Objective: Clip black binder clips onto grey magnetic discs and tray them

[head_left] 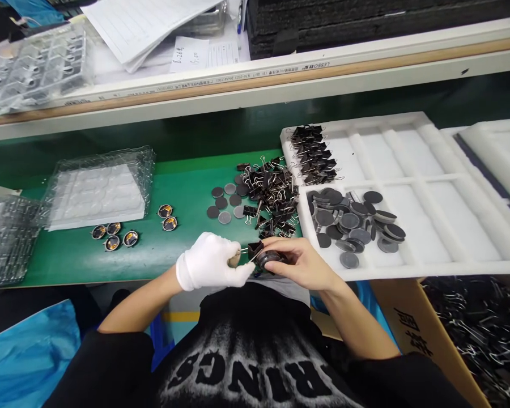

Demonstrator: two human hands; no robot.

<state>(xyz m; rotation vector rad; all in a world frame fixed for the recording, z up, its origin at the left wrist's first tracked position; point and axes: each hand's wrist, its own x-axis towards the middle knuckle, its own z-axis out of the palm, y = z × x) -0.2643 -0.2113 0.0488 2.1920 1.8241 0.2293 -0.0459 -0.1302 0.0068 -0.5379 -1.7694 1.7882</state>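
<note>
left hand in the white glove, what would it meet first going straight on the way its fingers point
The left hand would likely meet the black binder clip at its fingertips, then the dark round piece in the right hand; exact depth is unclear.

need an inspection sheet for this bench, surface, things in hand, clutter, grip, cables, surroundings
Surface: green mat, partly covered
Things in hand: a black clip and a dark disc, close together; whether they are joined is unclear
Clutter: heaped clips, loose discs, six shiny rounds, clear trays; white tray holds more clips and discs in separate compartments
Grip: left hand, gloved, at the clip's wires; right hand, bare, on the disc
Cables: nothing seen
Surroundings: shelf with papers; box of clips, lower right
</note>
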